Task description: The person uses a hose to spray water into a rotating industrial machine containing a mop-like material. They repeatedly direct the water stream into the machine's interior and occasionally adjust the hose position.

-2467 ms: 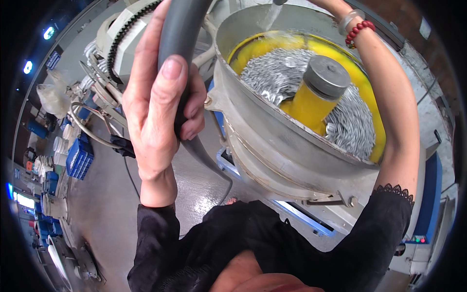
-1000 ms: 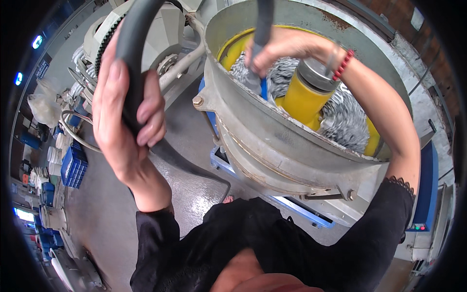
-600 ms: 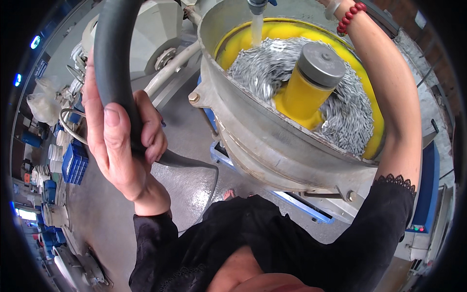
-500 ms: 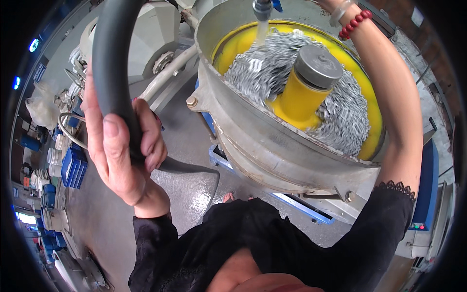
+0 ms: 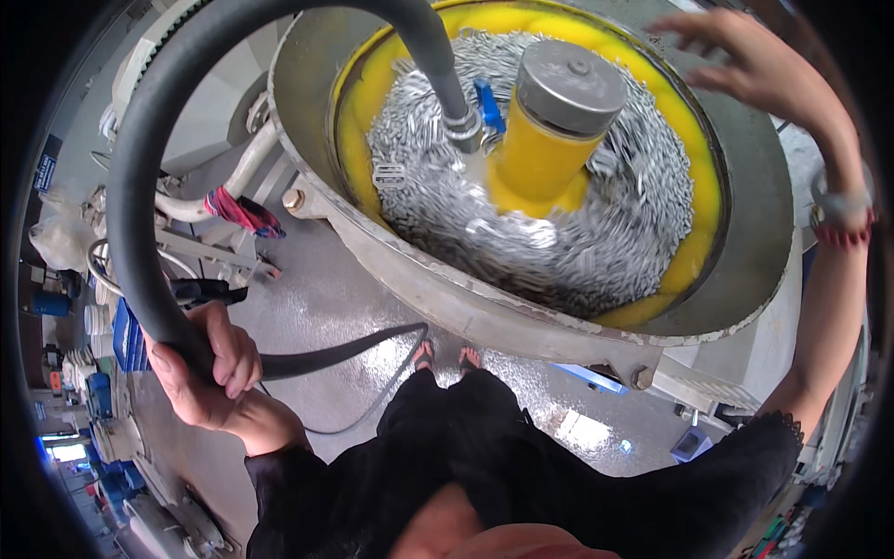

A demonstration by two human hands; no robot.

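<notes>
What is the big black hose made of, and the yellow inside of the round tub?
The hose looks like matte black rubber: it bends in a wide loop without kinking, gripped by the left hand. The tub's yellow lining seems a smooth, glossy plastic or rubber coating. The outer wall looks like dull grey metal.

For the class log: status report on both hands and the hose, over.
Left hand shut on black hose. Right hand open above tub rim, holding nothing. Hose nozzle over metal parts; nothing blocking.

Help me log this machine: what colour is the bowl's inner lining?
Yellow; the lining rings the metal parts, clearest in the head view.
</notes>
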